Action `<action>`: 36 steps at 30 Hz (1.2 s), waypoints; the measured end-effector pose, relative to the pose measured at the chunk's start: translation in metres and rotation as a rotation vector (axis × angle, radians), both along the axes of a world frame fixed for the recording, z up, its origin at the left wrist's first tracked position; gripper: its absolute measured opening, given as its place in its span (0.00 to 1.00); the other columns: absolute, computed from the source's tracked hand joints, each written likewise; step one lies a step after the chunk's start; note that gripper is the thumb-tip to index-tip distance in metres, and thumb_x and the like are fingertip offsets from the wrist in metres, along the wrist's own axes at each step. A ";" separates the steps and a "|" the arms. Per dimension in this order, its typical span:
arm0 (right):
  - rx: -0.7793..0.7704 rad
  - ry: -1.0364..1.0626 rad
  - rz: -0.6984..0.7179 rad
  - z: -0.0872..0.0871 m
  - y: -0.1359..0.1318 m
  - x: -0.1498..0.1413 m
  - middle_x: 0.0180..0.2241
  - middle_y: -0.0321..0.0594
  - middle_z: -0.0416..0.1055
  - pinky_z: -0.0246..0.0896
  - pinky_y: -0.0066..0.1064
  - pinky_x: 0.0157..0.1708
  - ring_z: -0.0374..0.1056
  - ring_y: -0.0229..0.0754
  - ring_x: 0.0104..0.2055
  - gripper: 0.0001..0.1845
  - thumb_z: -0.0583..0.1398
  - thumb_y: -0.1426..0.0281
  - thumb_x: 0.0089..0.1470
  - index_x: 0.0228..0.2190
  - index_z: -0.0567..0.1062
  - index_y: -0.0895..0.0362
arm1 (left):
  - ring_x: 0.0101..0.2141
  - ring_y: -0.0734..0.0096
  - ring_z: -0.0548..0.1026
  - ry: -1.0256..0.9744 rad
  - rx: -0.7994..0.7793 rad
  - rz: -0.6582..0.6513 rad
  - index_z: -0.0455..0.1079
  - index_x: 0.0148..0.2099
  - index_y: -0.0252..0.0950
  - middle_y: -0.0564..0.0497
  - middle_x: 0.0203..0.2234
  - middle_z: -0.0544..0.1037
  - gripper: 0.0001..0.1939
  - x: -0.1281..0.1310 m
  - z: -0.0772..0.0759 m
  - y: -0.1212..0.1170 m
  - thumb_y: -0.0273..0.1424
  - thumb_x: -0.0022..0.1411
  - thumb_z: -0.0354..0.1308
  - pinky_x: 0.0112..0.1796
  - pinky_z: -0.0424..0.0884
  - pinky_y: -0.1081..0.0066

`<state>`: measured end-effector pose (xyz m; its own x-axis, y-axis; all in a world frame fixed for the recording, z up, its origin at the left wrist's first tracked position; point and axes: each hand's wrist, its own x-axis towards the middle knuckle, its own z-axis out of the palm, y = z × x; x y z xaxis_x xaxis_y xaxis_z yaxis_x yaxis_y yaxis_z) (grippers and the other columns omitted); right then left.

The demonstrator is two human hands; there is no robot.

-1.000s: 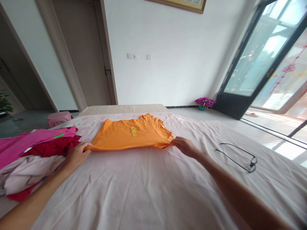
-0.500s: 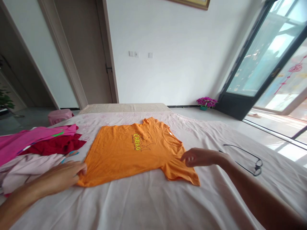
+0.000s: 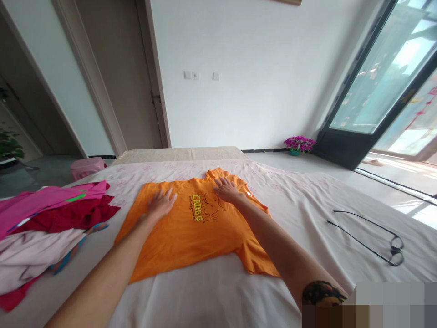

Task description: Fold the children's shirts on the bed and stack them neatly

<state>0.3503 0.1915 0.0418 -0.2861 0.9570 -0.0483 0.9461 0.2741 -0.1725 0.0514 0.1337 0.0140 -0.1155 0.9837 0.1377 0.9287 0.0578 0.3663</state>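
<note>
An orange T-shirt [image 3: 177, 237] with yellow lettering and a line drawing lies spread on the pale bed sheet, its collar to the right and its hem to the left. Over its far left part, near the hem, my left hand [image 3: 161, 203] rests with fingers spread. My right hand [image 3: 228, 189] lies on the far side of the chest, beside the print and near the far sleeve, fingers stretched out. Neither hand grips the cloth. My right forearm hides part of the collar and the near sleeve.
A heap of pink, red and white clothes [image 3: 61, 214] lies at the left. Eyeglasses [image 3: 396, 250] with unfolded temples rest on the sheet [image 3: 307, 218] at the right. Beyond are a pink stool [image 3: 88, 168] and a pot of purple flowers [image 3: 299, 144].
Both hands have let go of the shirt's near edge and moved to its far half. The left left the hem corner, the right the near sleeve. The view has shifted slightly.
</note>
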 end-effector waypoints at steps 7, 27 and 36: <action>0.008 -0.065 -0.253 -0.032 0.042 0.059 0.71 0.44 0.39 0.25 0.58 0.64 0.31 0.54 0.71 0.34 0.38 0.52 0.65 0.68 0.49 0.51 | 0.66 0.32 0.48 0.063 -0.019 0.329 0.60 0.66 0.45 0.37 0.68 0.53 0.32 -0.077 -0.032 0.008 0.50 0.63 0.44 0.56 0.40 0.29; -0.010 0.020 0.108 -0.031 -0.093 -0.013 0.71 0.43 0.34 0.25 0.47 0.67 0.29 0.49 0.72 0.41 0.37 0.46 0.64 0.69 0.44 0.55 | 0.67 0.44 0.50 0.184 -0.005 -0.079 0.54 0.70 0.34 0.35 0.68 0.53 0.36 0.057 -0.017 -0.052 0.49 0.68 0.38 0.62 0.45 0.47; 0.037 -0.131 -0.088 -0.018 -0.099 0.097 0.71 0.42 0.38 0.23 0.46 0.67 0.30 0.46 0.72 0.36 0.38 0.53 0.66 0.68 0.47 0.58 | 0.66 0.44 0.52 0.324 -0.010 0.108 0.52 0.70 0.35 0.35 0.68 0.54 0.36 -0.034 -0.030 -0.087 0.49 0.68 0.36 0.61 0.49 0.48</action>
